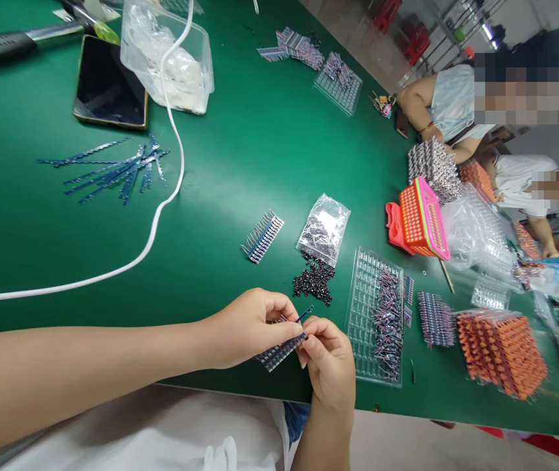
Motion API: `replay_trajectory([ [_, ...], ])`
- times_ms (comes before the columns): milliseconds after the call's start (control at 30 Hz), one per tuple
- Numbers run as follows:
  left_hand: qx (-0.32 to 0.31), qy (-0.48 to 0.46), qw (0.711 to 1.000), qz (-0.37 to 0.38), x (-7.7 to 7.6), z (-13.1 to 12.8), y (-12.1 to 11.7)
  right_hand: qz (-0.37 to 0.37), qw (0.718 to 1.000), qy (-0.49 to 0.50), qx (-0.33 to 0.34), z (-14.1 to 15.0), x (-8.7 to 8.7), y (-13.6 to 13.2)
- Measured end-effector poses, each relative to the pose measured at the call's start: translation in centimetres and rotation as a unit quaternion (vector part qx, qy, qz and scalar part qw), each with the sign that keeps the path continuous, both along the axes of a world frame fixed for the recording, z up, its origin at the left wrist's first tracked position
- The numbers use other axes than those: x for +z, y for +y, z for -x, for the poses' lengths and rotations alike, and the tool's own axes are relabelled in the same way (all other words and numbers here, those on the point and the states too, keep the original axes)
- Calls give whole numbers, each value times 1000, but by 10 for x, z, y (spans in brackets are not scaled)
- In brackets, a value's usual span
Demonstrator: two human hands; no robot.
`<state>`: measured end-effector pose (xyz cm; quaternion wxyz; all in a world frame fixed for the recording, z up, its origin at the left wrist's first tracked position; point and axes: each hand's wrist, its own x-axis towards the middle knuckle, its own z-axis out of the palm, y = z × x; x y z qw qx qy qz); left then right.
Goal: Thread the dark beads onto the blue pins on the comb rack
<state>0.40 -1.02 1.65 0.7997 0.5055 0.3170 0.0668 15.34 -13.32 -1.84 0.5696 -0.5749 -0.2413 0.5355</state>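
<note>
L hand gripping strip, R hand @ end, phone scrn dark

Your head carries the single view: it looks forward and steeply down from above the near edge of the bench, close over your left hand and right hand. It is wide enough to reach past the far edge, where co-workers appear smaller and tipped sideways.
</note>
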Motion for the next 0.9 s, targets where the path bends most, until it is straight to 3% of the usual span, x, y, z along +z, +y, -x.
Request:
replay_trajectory([
  [900, -24, 21, 997, -76, -5, 2, -2, 14, 999, -26, 45, -4, 2, 0],
])
